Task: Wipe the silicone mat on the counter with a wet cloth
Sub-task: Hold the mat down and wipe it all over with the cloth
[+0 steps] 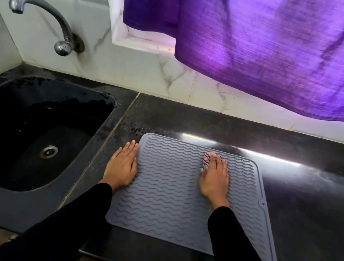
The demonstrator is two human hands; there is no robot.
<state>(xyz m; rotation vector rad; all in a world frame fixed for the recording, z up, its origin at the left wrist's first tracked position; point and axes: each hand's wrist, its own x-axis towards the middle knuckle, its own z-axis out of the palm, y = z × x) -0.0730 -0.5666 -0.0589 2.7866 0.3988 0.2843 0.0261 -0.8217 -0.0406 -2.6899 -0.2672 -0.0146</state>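
A grey silicone mat (168, 188) with wavy ridges lies flat on the black counter (313, 198). My right hand (214, 180) presses a small pink cloth with dark crossed lines (206, 161) onto the mat's far middle; only the cloth's tip shows beyond my fingers. My left hand (122, 165) lies flat with fingers together on the mat's left edge, half on the counter, holding nothing. Both arms are in black sleeves.
A black sink (30, 135) with a steel drain sits left of the mat, wet at its far rim. A chrome tap (42, 17) juts from the marble wall above it. A purple curtain (270, 44) hangs over the counter's back.
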